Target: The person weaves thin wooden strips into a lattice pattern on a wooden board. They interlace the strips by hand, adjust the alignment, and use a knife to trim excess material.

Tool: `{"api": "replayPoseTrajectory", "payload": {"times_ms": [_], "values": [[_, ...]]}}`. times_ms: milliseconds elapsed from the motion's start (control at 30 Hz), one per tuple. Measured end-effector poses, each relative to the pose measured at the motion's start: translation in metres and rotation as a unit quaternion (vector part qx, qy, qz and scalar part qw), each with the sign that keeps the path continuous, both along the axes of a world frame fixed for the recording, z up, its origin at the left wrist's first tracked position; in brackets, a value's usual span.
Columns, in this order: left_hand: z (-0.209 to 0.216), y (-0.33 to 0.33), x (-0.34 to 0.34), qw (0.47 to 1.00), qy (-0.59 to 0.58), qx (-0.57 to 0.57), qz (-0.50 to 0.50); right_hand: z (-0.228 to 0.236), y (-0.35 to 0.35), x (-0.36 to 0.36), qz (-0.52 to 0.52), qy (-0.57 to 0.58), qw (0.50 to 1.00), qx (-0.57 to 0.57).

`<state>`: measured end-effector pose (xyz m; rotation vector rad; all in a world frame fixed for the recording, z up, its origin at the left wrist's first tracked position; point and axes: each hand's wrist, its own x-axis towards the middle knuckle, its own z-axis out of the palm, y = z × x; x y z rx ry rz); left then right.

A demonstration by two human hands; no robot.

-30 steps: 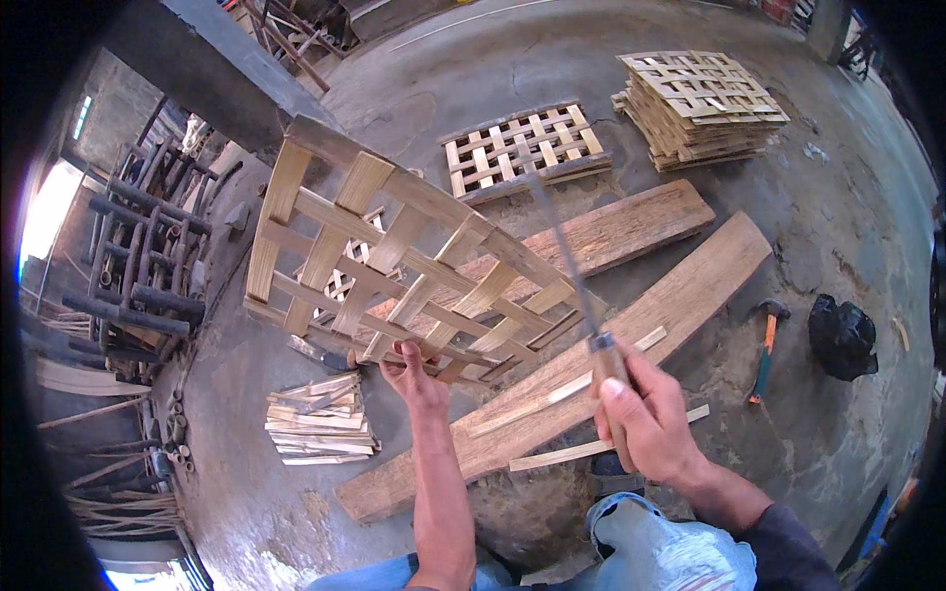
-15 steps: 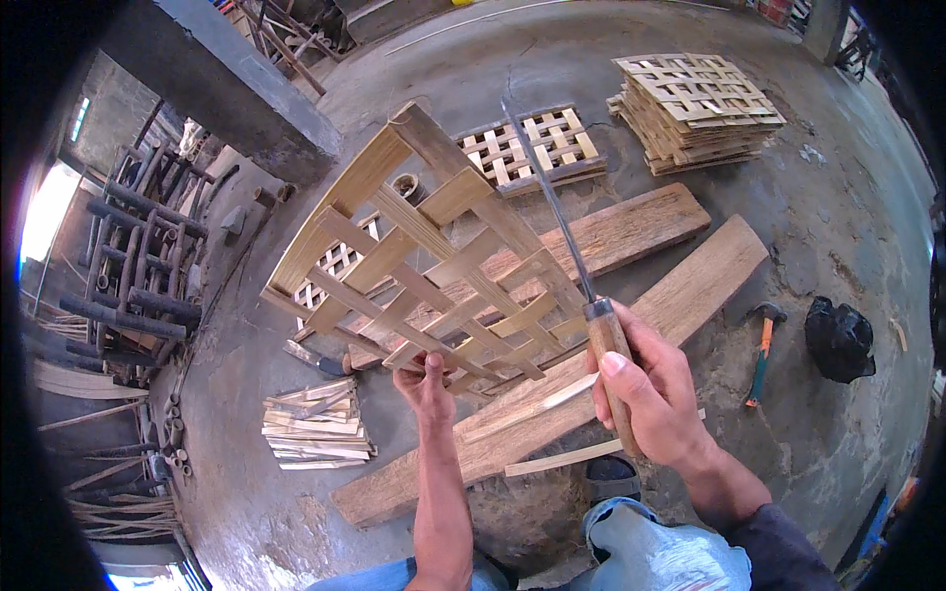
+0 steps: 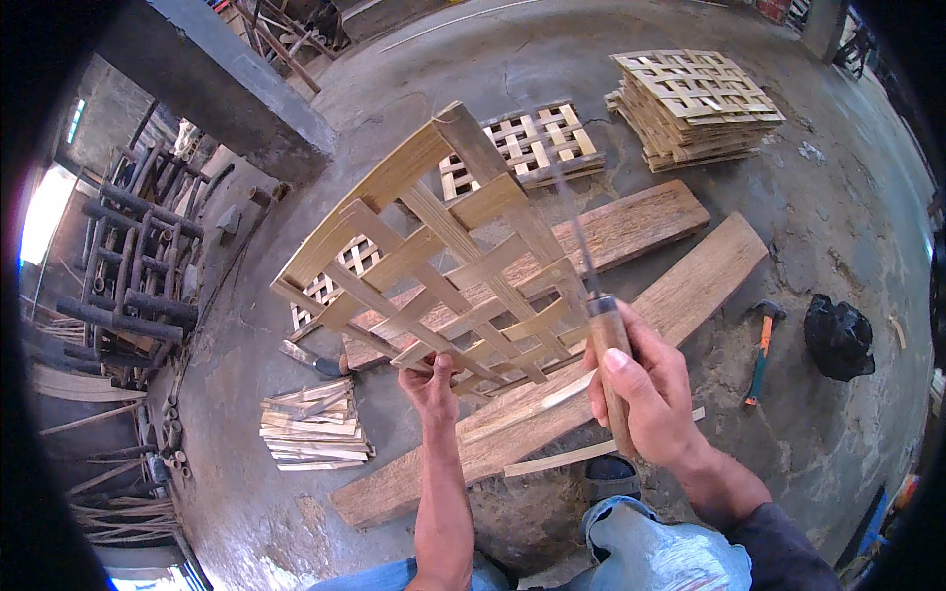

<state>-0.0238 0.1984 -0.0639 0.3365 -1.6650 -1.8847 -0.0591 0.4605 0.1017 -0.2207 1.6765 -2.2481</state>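
Note:
My left hand (image 3: 432, 384) is closed on the lower edge of a woven bamboo panel (image 3: 490, 204), which is tilted up in front of me. In my right hand (image 3: 650, 394) is a long, thin-bladed knife (image 3: 612, 369), gripped by its wooden handle. Its blade points up and away beside the panel's right edge, smeared by motion. A pale strip (image 3: 562, 396) reaches to the fingers of my right hand; whether they pinch it I cannot tell. Below the panel, two thick wooden planks (image 3: 705, 266) lie on the floor.
Woven panels are stacked (image 3: 695, 98) at the far right, with another lattice panel (image 3: 562, 138) beside them. Cut strips (image 3: 313, 428) lie in a pile at left, near a short blade (image 3: 310, 357). A hammer (image 3: 761, 355) and black plastic bag (image 3: 840, 338) are at right. A pillar (image 3: 227, 89) stands far left.
The woven panel has shifted to the right with its top edge, and my left hand moved slightly with it. The knife's blade has swung a little to the right and is now blurred.

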Motion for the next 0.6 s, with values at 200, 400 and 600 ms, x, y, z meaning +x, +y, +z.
{"api": "replayPoseTrajectory", "payload": {"times_ms": [200,400,600], "values": [[0.0021,0.0048,-0.0012,1.0,-0.001,0.021,0.012,0.0049,0.0019,-0.0043,-0.01,-0.022,1.0,-0.016],[-0.0003,0.0019,-0.0016,1.0,0.0,0.013,-0.006,0.0026,-0.0011,-0.0052,-0.008,-0.018,1.0,-0.013],[-0.0057,0.0001,-0.0009,1.0,-0.002,0.006,-0.017,-0.0001,-0.0023,-0.0045,0.013,-0.017,1.0,0.011]]}}
